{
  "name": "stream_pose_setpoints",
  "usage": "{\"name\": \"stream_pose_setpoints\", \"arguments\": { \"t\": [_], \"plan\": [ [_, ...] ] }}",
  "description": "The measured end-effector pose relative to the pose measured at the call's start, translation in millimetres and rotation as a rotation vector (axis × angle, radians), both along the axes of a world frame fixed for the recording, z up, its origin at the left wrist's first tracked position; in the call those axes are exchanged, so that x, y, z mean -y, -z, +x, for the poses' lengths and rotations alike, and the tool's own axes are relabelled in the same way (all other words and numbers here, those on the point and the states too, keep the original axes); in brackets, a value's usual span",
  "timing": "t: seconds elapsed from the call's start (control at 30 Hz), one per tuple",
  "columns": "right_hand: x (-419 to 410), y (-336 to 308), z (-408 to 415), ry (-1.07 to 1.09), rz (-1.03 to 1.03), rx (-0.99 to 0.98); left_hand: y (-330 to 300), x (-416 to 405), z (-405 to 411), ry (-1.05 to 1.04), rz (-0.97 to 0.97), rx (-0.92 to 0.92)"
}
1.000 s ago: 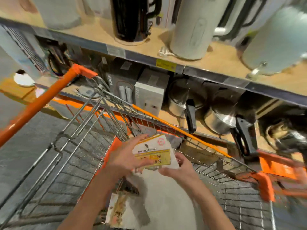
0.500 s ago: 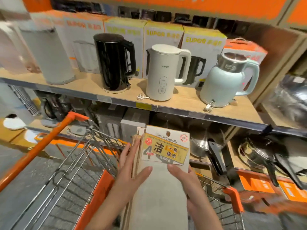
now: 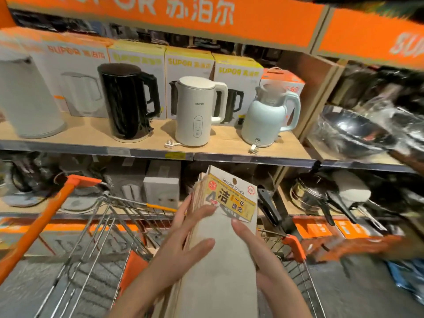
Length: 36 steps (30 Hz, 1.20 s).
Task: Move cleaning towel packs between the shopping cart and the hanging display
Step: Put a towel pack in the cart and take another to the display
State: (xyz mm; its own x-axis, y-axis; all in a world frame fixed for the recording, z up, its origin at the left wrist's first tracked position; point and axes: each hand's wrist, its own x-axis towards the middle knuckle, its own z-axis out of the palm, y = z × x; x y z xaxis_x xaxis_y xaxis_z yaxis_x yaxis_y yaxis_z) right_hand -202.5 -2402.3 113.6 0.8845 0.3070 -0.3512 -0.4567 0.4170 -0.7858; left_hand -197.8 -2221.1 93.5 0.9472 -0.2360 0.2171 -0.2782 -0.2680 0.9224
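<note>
Nearest the viewer, a stack of grey cleaning towel packs (image 3: 220,267) with yellow-and-white card headers is held upright, tilted slightly to the right, between both hands above the shopping cart. The left hand (image 3: 179,251) clasps the stack's left edge: its thumb lies across the grey front face and its fingers wrap behind the layered edges. The right hand (image 3: 259,260) grips the right edge, thumb on the front just below the header card, its other fingers hidden behind the packs. The header (image 3: 231,198) bears the printed words "leaning towels" and Chinese characters. Below and around the hands lies the metal wire shopping cart (image 3: 103,237) with orange plastic trim and an orange handle bar at left. Beyond the cart, a lower shelf holds grey boxes (image 3: 160,187) and steel pots with black handles (image 3: 321,193). Above, a wooden shelf (image 3: 91,134) carries a tall black electric kettle (image 3: 128,102), a white kettle (image 3: 195,111) and a pale blue kettle (image 3: 268,115), with SUPOR cartons (image 3: 190,74) behind. An orange banner (image 3: 183,17) runs along the top.
</note>
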Motion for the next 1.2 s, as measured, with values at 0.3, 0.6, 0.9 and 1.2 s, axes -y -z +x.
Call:
{"name": "stream_pose_setpoints", "arguments": {
  "t": [0.3, 0.6, 0.9, 1.2],
  "plan": [
    [-76.5, 5.8, -69.5, 0.514, -0.470, 0.183, -1.4, -64.1, -19.4, 0.243, -0.116, -0.123],
    [-110.9, -18.7, -171.7, 0.872, -0.660, 0.266, -10.1, -64.6, -68.0, 0.573, -0.179, -0.193],
    [-142.7, -20.2, -312.2, 1.195, -0.720, 0.207, -6.4, -49.2, -169.7, 0.930, -0.188, -0.207],
    [-271.1, -7.3, -493.8, 1.581, -0.771, 0.105, 9.2, -111.8, -331.1, 1.350, -0.147, -0.234]
  ]
}}
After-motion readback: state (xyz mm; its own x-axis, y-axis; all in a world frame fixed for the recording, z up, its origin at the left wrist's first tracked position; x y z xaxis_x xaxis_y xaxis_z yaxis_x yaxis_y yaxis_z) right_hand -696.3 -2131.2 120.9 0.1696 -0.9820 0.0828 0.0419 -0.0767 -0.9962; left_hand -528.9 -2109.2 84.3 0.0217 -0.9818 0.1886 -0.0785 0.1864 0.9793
